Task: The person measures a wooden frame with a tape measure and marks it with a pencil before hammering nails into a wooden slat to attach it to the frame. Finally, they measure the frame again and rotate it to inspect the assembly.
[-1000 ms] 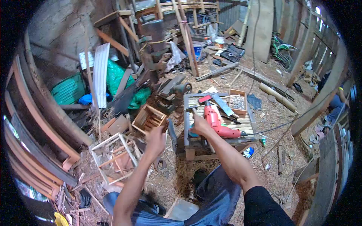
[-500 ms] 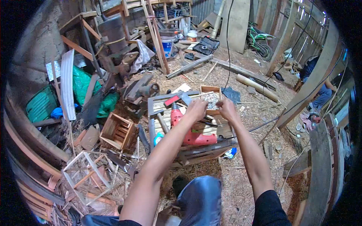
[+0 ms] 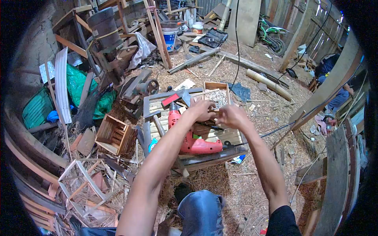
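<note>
My left hand (image 3: 201, 109) and my right hand (image 3: 233, 116) meet, fingers curled toward each other, above a slatted wooden workbench (image 3: 232, 137). Anything pinched between them is too small to make out. Just beyond the hands sits a small wooden box of nails (image 3: 216, 95). A red power drill (image 3: 189, 139) lies on the bench under my left forearm, its chuck pointing away from me. A red-and-black tool (image 3: 171, 99) and a saw blade lie at the bench's far left corner. My knee in blue trousers (image 3: 201, 212) is below.
A slatted wooden crate (image 3: 113, 135) and a pale open wood frame (image 3: 80, 181) lie on the littered floor to the left. A motor (image 3: 142, 88), green tarp (image 3: 84, 88) and stacked timber are behind. The drill's cable (image 3: 275, 129) runs right. Another person (image 3: 334, 76) crouches at far right.
My left hand left the crate at the left and came over the bench. My right hand moved off the drill to the nail box, then both hands drew together.
</note>
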Motion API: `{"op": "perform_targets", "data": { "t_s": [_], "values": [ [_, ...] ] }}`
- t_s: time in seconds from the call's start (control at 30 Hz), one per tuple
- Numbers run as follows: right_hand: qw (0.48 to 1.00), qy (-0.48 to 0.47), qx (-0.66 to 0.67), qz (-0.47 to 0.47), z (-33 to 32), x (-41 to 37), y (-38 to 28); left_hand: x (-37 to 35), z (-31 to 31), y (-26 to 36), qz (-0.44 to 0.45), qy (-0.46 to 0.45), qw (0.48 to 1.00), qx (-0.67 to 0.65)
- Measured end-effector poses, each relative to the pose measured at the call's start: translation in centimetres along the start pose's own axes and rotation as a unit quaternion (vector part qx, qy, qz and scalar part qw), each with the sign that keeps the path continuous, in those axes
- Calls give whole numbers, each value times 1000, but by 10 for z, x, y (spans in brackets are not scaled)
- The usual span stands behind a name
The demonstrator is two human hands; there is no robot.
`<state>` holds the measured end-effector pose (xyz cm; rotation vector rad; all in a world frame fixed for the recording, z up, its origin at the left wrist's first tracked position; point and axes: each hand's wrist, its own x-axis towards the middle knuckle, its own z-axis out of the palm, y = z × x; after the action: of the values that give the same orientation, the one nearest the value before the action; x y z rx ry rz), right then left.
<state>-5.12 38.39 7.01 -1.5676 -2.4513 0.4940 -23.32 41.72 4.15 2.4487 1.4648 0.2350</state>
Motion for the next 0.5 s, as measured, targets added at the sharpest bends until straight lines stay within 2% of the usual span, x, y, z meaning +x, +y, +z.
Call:
{"op": "perform_targets", "data": {
  "t_s": [0.03, 0.1, 0.13, 0.17, 0.23, 0.27, 0.3, 0.33, 0.37, 0.4, 0.43, 0.47, 0.5],
  "values": [
    [1000, -1, -1, -1, 6, -7, -1, -2, 1, 1, -1, 1, 1000, -1],
    [990, 93, -41, -93, 22, -14, 0, -3, -2, 6, -18, 3, 1000, -25],
    [985, 128, -15, -114, 35, -12, 9, -3, 3, 7, -15, 14, 999, -29],
    [983, 126, -12, -132, 43, -9, 13, -3, 15, 7, 1, 75, 996, 46],
    [992, 110, -3, -60, 54, -10, 15, -11, 25, 9, 18, 155, 987, 43],
    [994, 89, -6, -63, 47, -14, 13, -8, 30, 8, 3, 117, 993, 32],
    [995, 69, -11, -67, 36, -16, 10, -12, 34, 10, 3, 123, 992, 16],
    [998, 34, -36, -42, 24, -15, 12, -28, 31, 16, 68, 257, 962, 58],
    [998, -1, -61, -17, 11, -13, 9, -33, 31, 18, 48, 173, 983, -25],
    [989, -43, -142, 8, -14, -17, -6, -52, 15, 29, 104, 216, 971, 13],
    [971, -85, -223, 30, -40, -24, -26, -44, 38, 20, 132, 244, 959, -60],
    [979, -80, -188, 5, -54, -28, -32, -54, 28, 20, 169, 247, 953, -42],
    [985, -75, -152, -16, -68, -30, -38, -80, 14, 30, 169, 316, 933, -41]
  ]
}}
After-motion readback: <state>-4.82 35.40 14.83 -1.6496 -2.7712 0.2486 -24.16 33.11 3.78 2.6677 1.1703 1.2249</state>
